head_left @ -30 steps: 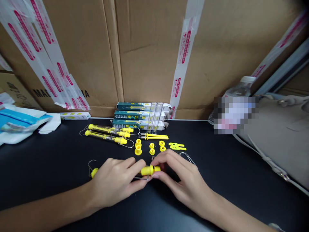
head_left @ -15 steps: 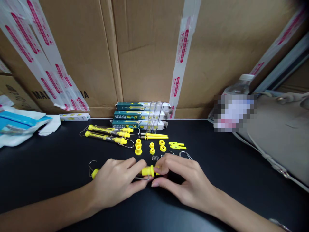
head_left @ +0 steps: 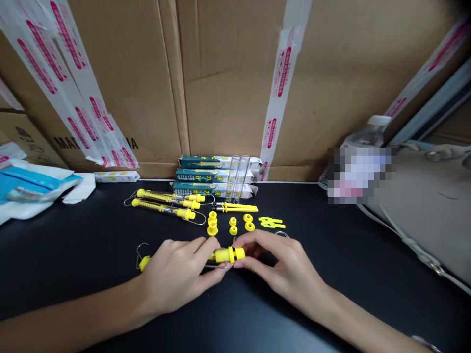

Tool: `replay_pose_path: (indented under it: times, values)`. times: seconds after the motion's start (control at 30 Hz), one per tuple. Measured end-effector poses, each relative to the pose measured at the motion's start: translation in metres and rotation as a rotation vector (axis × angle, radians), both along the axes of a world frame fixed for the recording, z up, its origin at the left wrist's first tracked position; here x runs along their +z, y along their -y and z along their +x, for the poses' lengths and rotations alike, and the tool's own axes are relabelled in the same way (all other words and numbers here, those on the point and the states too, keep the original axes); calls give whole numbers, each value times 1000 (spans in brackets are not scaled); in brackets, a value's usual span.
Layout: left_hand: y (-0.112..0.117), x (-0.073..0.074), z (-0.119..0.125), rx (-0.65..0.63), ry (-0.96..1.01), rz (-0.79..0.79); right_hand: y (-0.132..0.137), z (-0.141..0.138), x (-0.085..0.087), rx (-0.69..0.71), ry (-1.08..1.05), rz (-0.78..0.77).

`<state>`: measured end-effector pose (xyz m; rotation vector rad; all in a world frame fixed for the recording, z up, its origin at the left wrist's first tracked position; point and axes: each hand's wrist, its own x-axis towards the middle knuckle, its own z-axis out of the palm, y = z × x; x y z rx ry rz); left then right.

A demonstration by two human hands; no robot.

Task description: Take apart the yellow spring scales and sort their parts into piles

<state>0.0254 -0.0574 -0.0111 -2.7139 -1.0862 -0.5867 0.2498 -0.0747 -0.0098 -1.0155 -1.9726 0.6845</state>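
Note:
Both my hands hold a tubular spring scale [head_left: 184, 260] low on the black table. My left hand [head_left: 176, 279] wraps its middle, with a yellow end and wire hook [head_left: 143, 260] sticking out to the left. My right hand [head_left: 281, 262] pinches the yellow cap [head_left: 230, 255] at the other end from the right. The tube's middle is hidden by my left fingers. Beyond my hands lie two similar spring scales [head_left: 164, 204], several yellow plastic rings [head_left: 212, 224], and a flat yellow piece [head_left: 271, 223].
Three green-and-white boxes [head_left: 217, 175] and clear tubes [head_left: 238, 179] stand against taped cardboard [head_left: 228, 88] at the table's back edge. White and blue packets [head_left: 37, 189] lie far left. A water bottle [head_left: 370, 132] and beige bag [head_left: 415, 206] sit right.
My right hand has shifted, now pinching the cap's end and leaving more of the cap showing. It now covers the small coil spring, and the wire loop is mostly hidden behind it.

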Motion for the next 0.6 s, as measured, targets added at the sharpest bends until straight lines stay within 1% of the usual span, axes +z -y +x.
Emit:
replay_pose_path:
  times: [0.07, 0.13, 0.27, 0.4, 0.53, 0.6]
  values:
    - [0, 0, 0, 10, -12, -3, 1, 0, 1, 28, -1, -43]
    - [0, 0, 0, 12, -17, -7, 3, 0, 2, 46, -15, -51]
    - [0, 1, 0, -4, -8, -29, 5, -1, 5, 41, -26, -8]
    - [1, 1, 0, -6, 8, -32, 5, -3, 3, 10, -27, 35]
    - [0, 0, 0, 2, 3, -27, 4, -3, 0, -11, 15, 84]
    - [-1, 0, 1, 6, 1, -21, 4, -2, 0, -16, 50, 73]
